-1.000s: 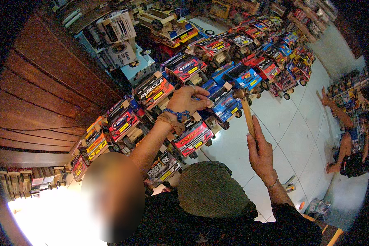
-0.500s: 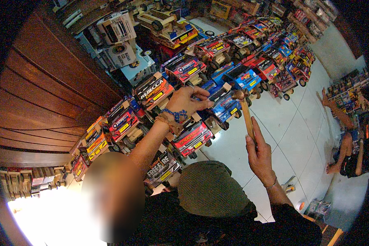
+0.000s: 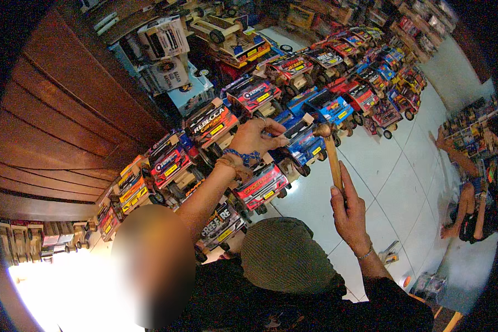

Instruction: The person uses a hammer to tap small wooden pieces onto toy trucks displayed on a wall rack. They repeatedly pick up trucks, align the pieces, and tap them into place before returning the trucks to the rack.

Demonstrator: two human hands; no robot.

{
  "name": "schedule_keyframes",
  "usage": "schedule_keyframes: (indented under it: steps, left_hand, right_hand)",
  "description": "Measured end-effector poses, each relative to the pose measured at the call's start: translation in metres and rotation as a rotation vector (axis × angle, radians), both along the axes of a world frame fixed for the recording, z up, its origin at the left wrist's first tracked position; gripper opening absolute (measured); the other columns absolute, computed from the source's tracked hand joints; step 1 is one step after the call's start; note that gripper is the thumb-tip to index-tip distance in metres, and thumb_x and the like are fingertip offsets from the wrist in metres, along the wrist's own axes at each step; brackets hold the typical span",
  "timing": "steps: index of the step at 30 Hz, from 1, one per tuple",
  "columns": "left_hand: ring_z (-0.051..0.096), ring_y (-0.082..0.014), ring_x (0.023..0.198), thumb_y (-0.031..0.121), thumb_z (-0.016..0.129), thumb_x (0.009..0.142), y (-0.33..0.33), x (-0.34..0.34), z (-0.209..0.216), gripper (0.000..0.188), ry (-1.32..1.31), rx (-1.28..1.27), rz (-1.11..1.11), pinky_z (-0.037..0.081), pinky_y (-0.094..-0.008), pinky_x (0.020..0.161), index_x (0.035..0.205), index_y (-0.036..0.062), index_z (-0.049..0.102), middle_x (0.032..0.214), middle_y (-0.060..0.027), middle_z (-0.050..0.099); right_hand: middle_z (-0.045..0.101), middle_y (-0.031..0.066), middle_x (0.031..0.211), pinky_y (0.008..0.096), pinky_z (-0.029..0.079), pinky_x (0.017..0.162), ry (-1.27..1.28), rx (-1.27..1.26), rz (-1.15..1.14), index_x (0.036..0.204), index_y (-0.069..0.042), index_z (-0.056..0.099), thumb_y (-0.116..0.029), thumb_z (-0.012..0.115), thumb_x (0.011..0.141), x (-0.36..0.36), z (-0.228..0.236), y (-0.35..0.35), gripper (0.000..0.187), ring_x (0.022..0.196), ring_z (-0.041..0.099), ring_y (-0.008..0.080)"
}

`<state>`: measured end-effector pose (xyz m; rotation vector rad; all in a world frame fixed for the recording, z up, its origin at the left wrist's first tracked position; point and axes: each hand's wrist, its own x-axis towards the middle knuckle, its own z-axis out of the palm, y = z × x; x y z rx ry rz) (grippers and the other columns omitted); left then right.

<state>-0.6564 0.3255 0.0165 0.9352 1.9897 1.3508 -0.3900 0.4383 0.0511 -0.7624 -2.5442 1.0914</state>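
The blue toy truck (image 3: 307,145) stands on the tiled floor (image 3: 376,177), body and wheels fitted; remaining work is not discernible. Left hand (image 3: 255,139): fingers curled beside it, contents indeterminate. Right hand (image 3: 348,216): fingers wrapped around the hammer (image 3: 332,160).

Hammer (image 3: 332,160): handle plain light tan, head coppery brown. Blue toy truck (image 3: 303,145): bright blue, dark upper panel, yellow label (image 3: 316,150). Red toy truck (image 3: 262,189): red with dark and pale slashes. Orange toy truck (image 3: 211,124): black band over orange, white and yellow lettering. Black toy truck (image 3: 220,222): black and grey, white lettering. Bracelet (image 3: 244,156): blue, darker flecks. Cap (image 3: 288,254): olive, finely ribbed. Shirt (image 3: 337,314): black. Floor (image 3: 393,188): pale bluish white, crossed by a dark grid. Wooden panelling (image 3: 55,146): reddish brown, striped with dark lines.
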Motion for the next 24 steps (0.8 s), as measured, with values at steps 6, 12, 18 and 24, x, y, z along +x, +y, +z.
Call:
schedule_keyframes:
  steps: [6, 12, 18, 24]
  left_hand:
    - [0.070, -0.0159, 0.086, 0.021, 0.081, 0.081, -0.008, -0.006, 0.031, 0.034, 0.003, -0.017, -0.010, 0.055, -0.0309, 0.077, 0.109, 0.0043, 0.072, 0.099, -0.0091, 0.073]
    - [0.065, -0.0131, 0.087, 0.028, 0.071, 0.092, -0.097, -0.010, 0.091, 0.034, -0.016, -0.003, 0.097, 0.053, -0.0282, 0.079, 0.117, 0.0047, 0.068, 0.099, -0.0029, 0.069]
    - [0.067, -0.0148, 0.079, 0.027, 0.062, 0.098, -0.352, 0.092, 0.153, 0.029, -0.128, -0.786, 0.313, 0.053, -0.0290, 0.071, 0.097, -0.0010, 0.070, 0.083, -0.0083, 0.071]
    - [0.070, -0.0285, 0.074, 0.050, 0.029, 0.103, -0.496, 0.261, 0.090, 0.069, -0.916, -0.782, 0.696, 0.057, -0.0377, 0.062, 0.098, -0.0063, 0.067, 0.087, -0.0176, 0.072]
  right_hand:
    - [0.056, 0.0049, 0.068, 0.0277, 0.041, 0.047, 0.006, -0.485, -0.092, 0.155, -0.013, 0.027, -0.023, 0.049, 0.103, -0.004, 0.038, -0.018, 0.057, 0.052, 0.050, 0.0099]
    - [0.038, -0.0010, 0.058, 0.0240, 0.034, 0.036, 0.269, -0.924, 0.045, 0.156, -0.012, 0.019, -0.021, 0.047, 0.101, -0.020, 0.086, -0.072, 0.062, 0.043, 0.036, 0.0065]
    - [0.054, 0.0046, 0.081, 0.0259, 0.042, 0.051, 0.065, -1.213, 0.704, 0.156, -0.005, 0.015, -0.016, 0.057, 0.098, -0.026, 0.097, -0.102, 0.072, 0.061, 0.051, 0.0108]
    - [0.063, 0.0100, 0.089, 0.0293, 0.049, 0.059, 0.198, -0.885, 1.072, 0.152, 0.006, 0.018, -0.017, 0.063, 0.097, -0.045, 0.079, -0.110, 0.075, 0.069, 0.061, 0.0134]
